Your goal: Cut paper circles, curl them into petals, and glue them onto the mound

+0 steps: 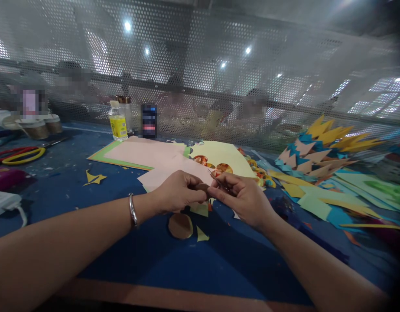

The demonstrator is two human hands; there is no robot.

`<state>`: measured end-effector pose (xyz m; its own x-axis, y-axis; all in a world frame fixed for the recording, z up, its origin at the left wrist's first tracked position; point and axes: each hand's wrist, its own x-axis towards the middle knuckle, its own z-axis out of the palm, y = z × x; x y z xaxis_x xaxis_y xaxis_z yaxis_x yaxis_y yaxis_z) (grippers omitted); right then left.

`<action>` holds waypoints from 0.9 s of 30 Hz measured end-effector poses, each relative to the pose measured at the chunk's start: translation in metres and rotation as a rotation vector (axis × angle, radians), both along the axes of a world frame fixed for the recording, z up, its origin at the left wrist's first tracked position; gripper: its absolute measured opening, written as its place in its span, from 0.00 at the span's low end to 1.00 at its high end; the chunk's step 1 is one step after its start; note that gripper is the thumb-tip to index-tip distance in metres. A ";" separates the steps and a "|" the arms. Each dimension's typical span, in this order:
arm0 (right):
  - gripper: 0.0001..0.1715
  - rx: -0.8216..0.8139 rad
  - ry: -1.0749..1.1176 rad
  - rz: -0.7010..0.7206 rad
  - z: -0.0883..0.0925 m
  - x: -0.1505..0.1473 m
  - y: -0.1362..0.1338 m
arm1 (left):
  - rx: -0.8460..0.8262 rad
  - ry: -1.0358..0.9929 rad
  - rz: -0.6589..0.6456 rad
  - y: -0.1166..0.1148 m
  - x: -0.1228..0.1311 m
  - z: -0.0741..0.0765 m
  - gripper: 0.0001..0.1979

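Observation:
My left hand point(178, 190), with a silver bangle at the wrist, pinches a small brown paper piece point(203, 187). Close beside it, the fingers of my right hand point(242, 195) are closed on a thin pointed tool point(213, 174), whose kind is mostly hidden by the fingers. Below my left hand a brown oval cutout point(180, 226) lies on the blue table, next to a pale yellow scrap point(202, 234). Just beyond my hands are pale pink sheets point(147, 151), a pale yellow sheet point(216, 149) and round orange patterned pieces point(224, 168).
A yellow-labelled bottle point(118, 123) and a phone point(148, 121) stand before the perforated metal screen point(186, 56). Scissors point(24, 155) and a white power strip point(4, 203) lie left. Right are pointed paper pieces point(312, 151) and coloured offcuts point(317, 203).

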<state>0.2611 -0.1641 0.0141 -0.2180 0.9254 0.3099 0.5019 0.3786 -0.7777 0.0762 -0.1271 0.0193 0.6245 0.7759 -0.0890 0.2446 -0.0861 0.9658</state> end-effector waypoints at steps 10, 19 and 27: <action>0.15 0.063 0.063 -0.067 -0.002 0.004 0.001 | -0.065 -0.221 0.040 0.005 0.002 -0.008 0.13; 0.22 0.031 -0.045 -0.051 0.006 0.004 -0.003 | 0.083 -0.262 0.037 0.008 0.002 -0.003 0.06; 0.24 0.074 -0.233 -0.044 0.007 0.006 -0.001 | 0.230 -0.243 -0.001 0.007 0.002 -0.002 0.07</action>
